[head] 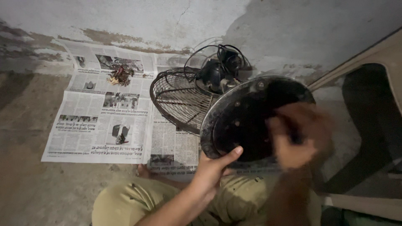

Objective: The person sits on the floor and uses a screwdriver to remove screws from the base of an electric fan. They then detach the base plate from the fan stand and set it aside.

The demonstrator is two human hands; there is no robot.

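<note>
My left hand grips the lower rim of a round, dark, dirty fan base, held tilted up with its hollow underside toward me. My right hand is blurred with motion and pressed inside the base's hollow on the right; whether it holds anything I cannot tell. Behind the base lies a wire fan guard with the black fan motor and a coiled black cable on top of it.
A spread newspaper covers the concrete floor, with a small pile of rusty parts near its far edge. A stained wall rises behind. A beige plastic chair stands at the right. My legs in khaki trousers are folded below.
</note>
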